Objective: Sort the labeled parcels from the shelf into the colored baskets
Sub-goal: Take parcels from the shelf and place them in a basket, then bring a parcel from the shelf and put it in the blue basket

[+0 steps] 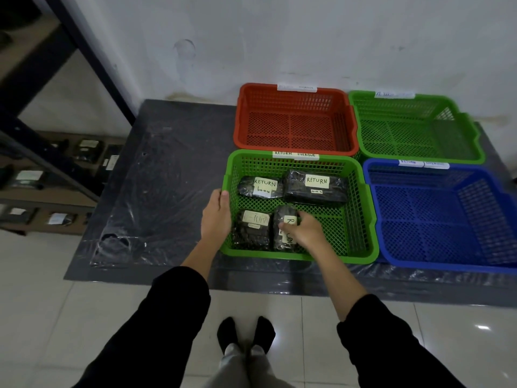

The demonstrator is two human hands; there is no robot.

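Observation:
The near green basket tagged "RETURN OVERDUE" holds several black wrapped parcels with "RETURN" labels. My right hand reaches into it and grips the front middle parcel, which lies lengthwise. Beside it lies another parcel. Two more rest at the back, a small one and a larger one. My left hand clasps the basket's left rim. The red basket, far green basket and blue basket hold nothing.
The baskets sit on a dark plastic sheet against a white wall. A dark metal shelf at the left carries more labeled parcels on its low tiers. White floor tiles and my feet lie below.

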